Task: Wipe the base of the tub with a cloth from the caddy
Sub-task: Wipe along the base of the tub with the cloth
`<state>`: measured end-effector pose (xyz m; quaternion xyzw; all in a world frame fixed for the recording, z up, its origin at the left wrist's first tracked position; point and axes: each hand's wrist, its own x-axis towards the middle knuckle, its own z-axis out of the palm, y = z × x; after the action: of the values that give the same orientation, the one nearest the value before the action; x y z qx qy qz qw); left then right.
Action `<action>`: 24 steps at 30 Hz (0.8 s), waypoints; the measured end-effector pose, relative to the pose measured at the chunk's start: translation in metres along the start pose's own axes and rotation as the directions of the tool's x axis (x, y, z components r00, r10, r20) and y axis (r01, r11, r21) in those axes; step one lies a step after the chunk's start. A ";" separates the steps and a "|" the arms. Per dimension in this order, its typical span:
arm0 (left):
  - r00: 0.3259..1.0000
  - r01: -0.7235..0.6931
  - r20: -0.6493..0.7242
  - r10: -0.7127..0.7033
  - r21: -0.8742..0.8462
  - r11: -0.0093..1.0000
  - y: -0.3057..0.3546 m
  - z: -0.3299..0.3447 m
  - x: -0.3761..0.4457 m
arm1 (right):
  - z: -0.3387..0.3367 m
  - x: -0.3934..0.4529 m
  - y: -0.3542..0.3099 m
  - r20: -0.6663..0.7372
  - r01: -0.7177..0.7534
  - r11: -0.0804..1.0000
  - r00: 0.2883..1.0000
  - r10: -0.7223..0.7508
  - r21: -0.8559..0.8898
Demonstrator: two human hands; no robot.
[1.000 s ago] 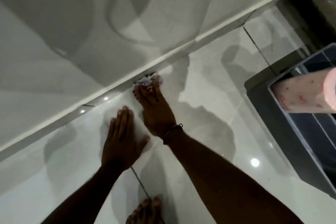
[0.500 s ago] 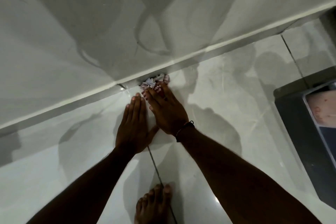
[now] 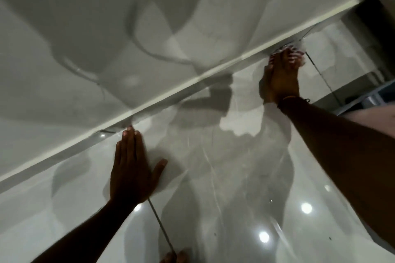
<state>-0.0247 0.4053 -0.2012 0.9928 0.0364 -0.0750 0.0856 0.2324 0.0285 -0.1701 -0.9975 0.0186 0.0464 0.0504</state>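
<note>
head view: the right hand presses a crumpled cloth against the tub base. the left hand lies flat on the floor, fingers spread, holding nothing.

Glossy pale marble-look floor tiles under me, thin dark grout line, round ceiling-light reflections bottom right, soft overlapping shadows, dark recess top right.

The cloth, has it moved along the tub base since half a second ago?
Yes. The cloth, under the right hand, slid right along the tub base, away from the left hand.
</note>
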 end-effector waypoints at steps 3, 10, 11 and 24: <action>1.000 0.002 -0.006 -0.002 -0.005 1.000 0.000 0.001 -0.001 | -0.008 0.019 0.022 0.016 -0.048 0.998 0.999 0.049 -0.046; 1.000 -0.007 0.003 0.007 -0.014 1.000 0.000 -0.011 -0.004 | -0.007 -0.045 -0.036 -0.002 0.124 0.991 0.992 -0.124 0.058; 1.000 -0.012 0.011 0.012 -0.027 1.000 -0.001 -0.012 -0.005 | -0.001 -0.064 -0.054 -0.023 0.176 0.979 0.984 -0.175 0.099; 0.994 0.098 0.046 -0.098 0.002 0.995 -0.024 -0.012 -0.044 | 0.042 -0.230 -0.267 0.083 0.519 0.759 0.802 -0.592 0.393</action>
<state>-0.0686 0.4282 -0.1861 0.9878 0.0830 -0.1019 0.0830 0.0110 0.3058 -0.1632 -0.9217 -0.2766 0.1262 0.2407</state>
